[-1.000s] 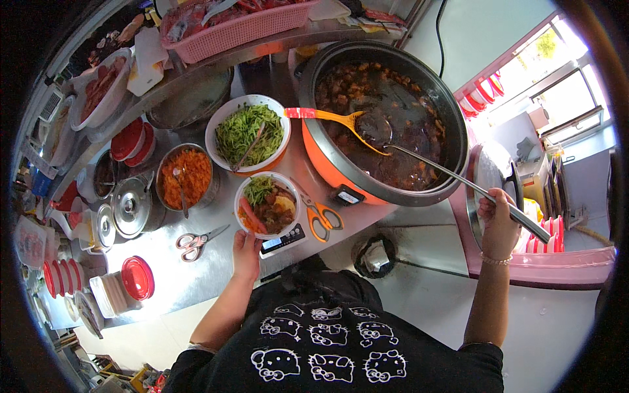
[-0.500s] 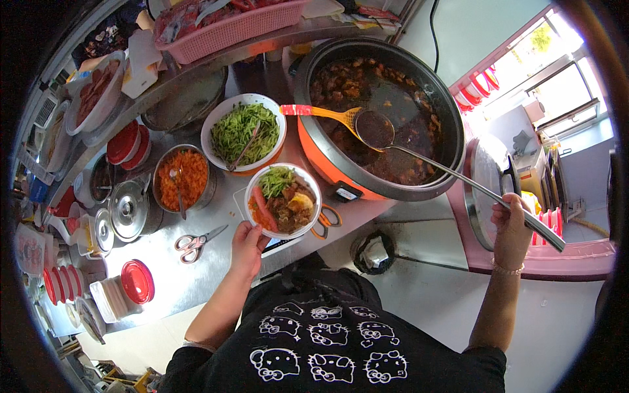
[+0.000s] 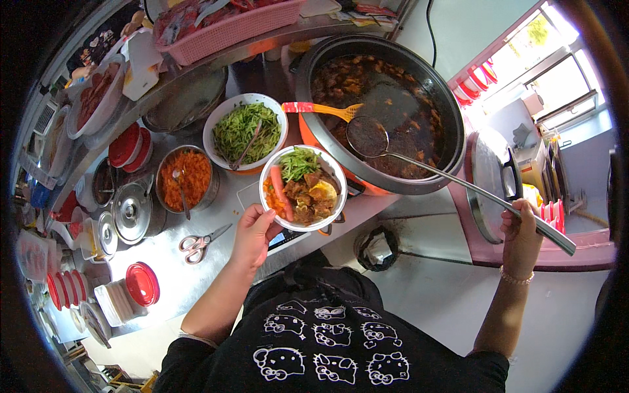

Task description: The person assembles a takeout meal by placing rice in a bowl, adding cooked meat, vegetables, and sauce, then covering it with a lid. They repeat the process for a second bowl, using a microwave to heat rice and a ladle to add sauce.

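Observation:
My left hand (image 3: 254, 234) grips the rim of a white bowl (image 3: 267, 208) holding green shreds, orange shreds, a pink sausage, brown meat pieces and an egg half. That bowl is raised beside the near left rim of a big orange-and-black pot (image 3: 452, 98) of dark stew. Closed around a long metal ladle handle (image 3: 452, 175) is my right hand (image 3: 521, 232). The ladle's round head (image 3: 367, 136) sits over the stew with dark broth in it. An orange slotted spoon (image 3: 327, 111) lies across the pot's left rim, its tip by the ladle head.
Left of the pot stand a white bowl of shredded cucumber (image 3: 246, 134), a metal bowl of shredded carrot (image 3: 187, 180) and a lidded pot (image 3: 134, 213). Scissors (image 3: 200, 243) and red lids (image 3: 142, 283) lie nearer. Overhead is a pink basket (image 3: 226, 29). A bin (image 3: 377, 249) stands below.
The food bowl has moved right and slightly up, toward the pot. The ladle head has shifted a little left and down, and my right hand slightly right and down.

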Motion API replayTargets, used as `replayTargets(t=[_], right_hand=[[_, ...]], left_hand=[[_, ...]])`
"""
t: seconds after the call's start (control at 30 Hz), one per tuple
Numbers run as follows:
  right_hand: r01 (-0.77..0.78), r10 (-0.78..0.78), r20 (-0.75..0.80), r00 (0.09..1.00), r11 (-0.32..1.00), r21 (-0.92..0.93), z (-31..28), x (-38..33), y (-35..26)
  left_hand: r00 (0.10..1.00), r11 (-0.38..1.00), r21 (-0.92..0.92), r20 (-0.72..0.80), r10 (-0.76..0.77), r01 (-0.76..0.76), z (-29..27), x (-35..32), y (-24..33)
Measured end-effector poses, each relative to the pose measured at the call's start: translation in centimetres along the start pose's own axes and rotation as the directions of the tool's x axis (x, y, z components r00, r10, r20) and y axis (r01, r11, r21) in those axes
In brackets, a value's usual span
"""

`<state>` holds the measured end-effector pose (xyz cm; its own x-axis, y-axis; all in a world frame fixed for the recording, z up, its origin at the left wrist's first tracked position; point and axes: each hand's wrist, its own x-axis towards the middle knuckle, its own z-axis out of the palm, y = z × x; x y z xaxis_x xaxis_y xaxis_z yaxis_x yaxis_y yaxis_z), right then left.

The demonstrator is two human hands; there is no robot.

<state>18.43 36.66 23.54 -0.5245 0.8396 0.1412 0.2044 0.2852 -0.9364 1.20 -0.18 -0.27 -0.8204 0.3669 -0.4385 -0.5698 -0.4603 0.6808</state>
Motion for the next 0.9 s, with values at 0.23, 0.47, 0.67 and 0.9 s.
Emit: replayTargets(t=[0.23,0.47,0.67,0.9], right_hand=[[0.006,-0.005,-0.006,1.000,0.999,0.053,0.4,-1.0,-0.7],[0.014,-0.015,0.013,1.000,0.999,0.051,0.2,-1.1,-0.8],[0.019,-0.019,0.012,1.000,0.999,0.051,0.3,-1.0,-0.8],[0.074,-0.074,-0.010,0.997,0.997,0.035,0.1,-1.2,-1.7]], left_hand=[[0.999,0.999,0.003,0.013,-0.038,0.037,0.6,0.1,0.4],[0.999,0.999,0.012,0.020,-0.034,0.034,0.9,-0.1,0.8],[0.999,0.999,0.021,0.021,-0.039,0.038,1.1,-0.4,1.0],[0.999,0.999,0.019,0.032,-0.030,0.029,1.2,-0.5,1.0]])
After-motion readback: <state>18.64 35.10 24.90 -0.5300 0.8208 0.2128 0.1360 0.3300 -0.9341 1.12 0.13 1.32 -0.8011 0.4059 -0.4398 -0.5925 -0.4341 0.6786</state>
